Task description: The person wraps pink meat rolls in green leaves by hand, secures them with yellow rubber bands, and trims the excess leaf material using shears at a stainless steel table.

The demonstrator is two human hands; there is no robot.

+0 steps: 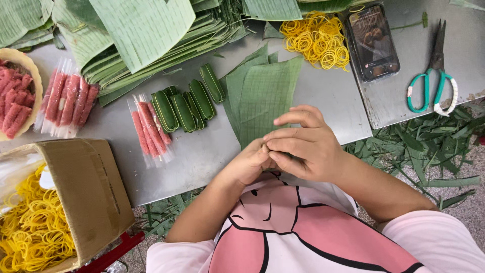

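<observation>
Both hands meet at the desk (212, 151) edge: the right hand (308, 149) cups over the left hand (247, 164), fingers pressed together around something hidden. A cut banana leaf (265, 96) lies just ahead, within reach; wrapped green rolls (184, 103) sit beside it.

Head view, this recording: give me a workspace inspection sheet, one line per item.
Surface: grey metal table, partly covered.
Job's things: cut banana leaf pieces before the hands; five leaf-wrapped rolls; plastic-wrapped pink meat sticks.
Clutter: stacked banana leaves, yellow rubber bands, phone, scissors, cardboard box of bands.
Grippers: left hand and right hand pressed together; anything held is hidden.
Cables: nothing seen.
Surroundings: leaf scraps on the floor.
</observation>
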